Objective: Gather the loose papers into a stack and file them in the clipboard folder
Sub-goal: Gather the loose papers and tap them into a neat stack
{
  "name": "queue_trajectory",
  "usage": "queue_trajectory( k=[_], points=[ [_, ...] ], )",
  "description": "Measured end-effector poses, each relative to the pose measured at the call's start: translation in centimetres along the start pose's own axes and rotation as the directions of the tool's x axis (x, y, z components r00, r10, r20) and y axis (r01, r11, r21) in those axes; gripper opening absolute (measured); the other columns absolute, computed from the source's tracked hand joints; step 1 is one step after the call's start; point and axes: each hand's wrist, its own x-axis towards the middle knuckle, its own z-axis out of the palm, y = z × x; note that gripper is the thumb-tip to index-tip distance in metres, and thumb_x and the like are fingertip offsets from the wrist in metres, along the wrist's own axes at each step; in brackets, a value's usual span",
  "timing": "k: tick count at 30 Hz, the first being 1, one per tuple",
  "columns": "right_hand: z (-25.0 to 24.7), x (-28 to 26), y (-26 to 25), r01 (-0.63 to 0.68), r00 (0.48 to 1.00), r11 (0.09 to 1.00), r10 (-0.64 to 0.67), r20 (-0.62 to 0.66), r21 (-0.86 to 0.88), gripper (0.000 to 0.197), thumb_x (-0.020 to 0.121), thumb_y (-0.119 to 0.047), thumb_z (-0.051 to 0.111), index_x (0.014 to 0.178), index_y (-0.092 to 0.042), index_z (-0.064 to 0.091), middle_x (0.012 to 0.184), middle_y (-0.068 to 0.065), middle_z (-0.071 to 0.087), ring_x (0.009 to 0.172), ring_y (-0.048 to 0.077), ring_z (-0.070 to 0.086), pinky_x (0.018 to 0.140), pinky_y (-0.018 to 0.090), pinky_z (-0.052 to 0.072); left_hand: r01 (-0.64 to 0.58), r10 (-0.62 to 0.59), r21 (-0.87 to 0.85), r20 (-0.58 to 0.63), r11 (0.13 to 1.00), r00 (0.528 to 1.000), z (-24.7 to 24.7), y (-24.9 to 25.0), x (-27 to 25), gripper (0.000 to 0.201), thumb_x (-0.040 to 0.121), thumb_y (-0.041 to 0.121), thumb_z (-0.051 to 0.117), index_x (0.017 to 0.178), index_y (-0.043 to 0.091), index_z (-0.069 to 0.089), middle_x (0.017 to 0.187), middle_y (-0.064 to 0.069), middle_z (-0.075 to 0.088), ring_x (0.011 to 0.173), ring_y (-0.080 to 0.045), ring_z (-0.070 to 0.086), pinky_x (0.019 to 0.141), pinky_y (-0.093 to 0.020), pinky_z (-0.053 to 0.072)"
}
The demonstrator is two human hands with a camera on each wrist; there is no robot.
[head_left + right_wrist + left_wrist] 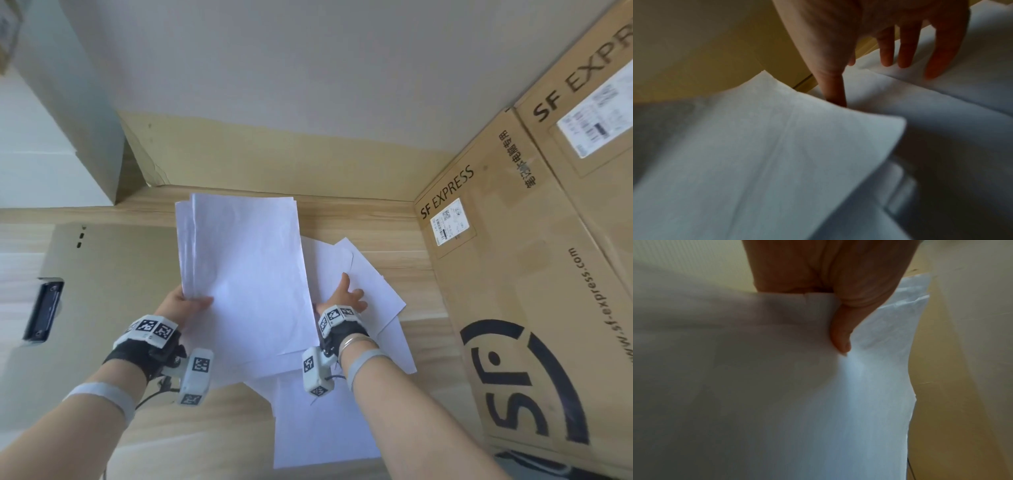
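Observation:
My left hand (186, 303) grips a gathered stack of white papers (243, 270) by its left edge and holds it raised above the wooden table (342, 219); the thumb (840, 337) presses on the top sheet (777, 386). My right hand (346, 296) lies with straight fingers (906, 53) on loose white sheets (376, 284) still flat on the table, to the right of the stack. Another loose sheet (322, 421) lies nearer me. The grey clipboard folder (113, 274) lies open on the left, with its black clip (44, 310) at its left side.
Large cardboard boxes (513, 274) marked SF EXPRESS stand along the right side. A pale wall (308, 85) and a cardboard panel (274, 161) close the back. A white box (51, 137) stands at the back left.

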Motion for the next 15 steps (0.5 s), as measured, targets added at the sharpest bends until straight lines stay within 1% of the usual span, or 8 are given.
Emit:
queue_trajectory(
  k=[3, 5, 7, 9, 11, 12, 14, 15],
  points=[
    [0.5, 0.0, -0.1, 0.013, 1.0, 0.993, -0.012, -0.006, 0.114, 0.092, 0.077, -0.011, 0.066, 0.143, -0.038, 0.009, 0.136, 0.01, 0.022, 0.105, 0.032, 0.047, 0.078, 0.034, 0.044, -0.006, 0.006, 0.001, 0.013, 1.0, 1.0, -0.2, -0.2, 0.1, 0.023, 0.086, -0.005, 0.056, 0.105, 0.007, 0.053, 0.077, -0.009, 0.056, 0.068, -0.024, 0.052, 0.066, -0.035, 0.046],
    [0.2, 0.1, 0.2, 0.031, 0.999, 0.976, -0.027, -0.02, 0.216, 0.094, 0.08, -0.005, 0.061, 0.144, -0.042, 0.003, 0.133, 0.009, 0.034, 0.087, 0.025, 0.052, 0.075, 0.031, 0.046, -0.005, 0.005, 0.002, 0.02, 1.0, 1.0, -0.4, -0.3, 0.2, 0.022, 0.086, -0.004, 0.056, 0.105, 0.008, 0.053, 0.078, -0.009, 0.057, 0.069, -0.025, 0.053, 0.071, -0.039, 0.046],
    [-0.8, -0.1, 0.9, 0.015, 0.999, 0.953, -0.005, -0.034, 0.302, 0.093, 0.082, -0.003, 0.061, 0.146, -0.037, 0.002, 0.128, 0.013, 0.05, 0.094, 0.025, 0.058, 0.08, 0.032, 0.047, -0.009, 0.009, -0.013, 0.02, 1.0, 1.0, -0.4, -0.3, 0.3, 0.023, 0.086, -0.004, 0.056, 0.106, 0.007, 0.053, 0.078, -0.01, 0.057, 0.068, -0.025, 0.052, 0.069, -0.036, 0.046],
    [-2.1, 0.0, 2.1, -0.075, 0.993, 0.914, 0.106, -0.055, 0.398, 0.076, 0.082, -0.007, 0.066, 0.144, -0.019, 0.024, 0.123, 0.017, 0.057, 0.104, 0.029, 0.06, 0.082, 0.033, 0.048, -0.017, 0.018, -0.03, 0.021, 0.999, 1.0, -0.4, -0.3, 0.3, 0.025, 0.086, -0.004, 0.056, 0.108, 0.007, 0.054, 0.078, -0.009, 0.057, 0.068, -0.025, 0.053, 0.065, -0.033, 0.045],
    [-2.7, 0.2, 3.8, -0.163, 0.979, 0.889, 0.199, -0.04, 0.428, 0.035, 0.082, -0.015, 0.066, 0.113, -0.005, 0.053, 0.099, 0.016, 0.061, 0.087, 0.027, 0.06, 0.073, 0.03, 0.047, -0.018, 0.02, -0.051, 0.042, 0.999, 0.999, -0.1, -0.1, 0.3, 0.025, 0.086, -0.005, 0.056, 0.108, 0.007, 0.053, 0.078, -0.01, 0.057, 0.069, -0.025, 0.053, 0.066, -0.033, 0.046],
    [-2.7, 0.4, 4.8, -0.2, 0.971, 0.882, 0.235, -0.032, 0.426, 0.023, 0.08, -0.018, 0.067, 0.096, -0.005, 0.057, 0.093, 0.013, 0.06, 0.081, 0.026, 0.059, 0.068, 0.028, 0.045, -0.016, 0.019, -0.058, 0.056, 0.998, 0.998, 0.1, 0.0, 0.2, 0.025, 0.086, -0.005, 0.055, 0.108, 0.007, 0.053, 0.079, -0.01, 0.057, 0.069, -0.025, 0.053, 0.068, -0.035, 0.046],
    [-2.6, 0.9, 6.5, -0.245, 0.957, 0.872, 0.288, -0.04, 0.423, 0.022, 0.073, -0.024, 0.07, 0.077, -0.008, 0.054, 0.098, 0.009, 0.059, 0.088, 0.024, 0.061, 0.065, 0.027, 0.042, -0.015, 0.019, -0.055, 0.074, 0.998, 0.997, 0.7, 0.2, 0.2, 0.024, 0.086, -0.006, 0.055, 0.107, 0.006, 0.053, 0.077, -0.01, 0.057, 0.068, -0.026, 0.052, 0.076, -0.04, 0.045],
    [-2.4, 1.2, 7.2, -0.258, 0.952, 0.868, 0.303, -0.04, 0.425, 0.024, 0.071, -0.026, 0.071, 0.076, -0.011, 0.052, 0.103, 0.007, 0.056, 0.095, 0.023, 0.059, 0.066, 0.027, 0.042, -0.023, 0.027, -0.048, 0.077, 0.999, 0.997, 0.9, 0.3, 0.3, 0.023, 0.086, -0.007, 0.054, 0.105, 0.005, 0.053, 0.074, -0.01, 0.058, 0.067, -0.026, 0.052, 0.077, -0.04, 0.045]
  ],
)
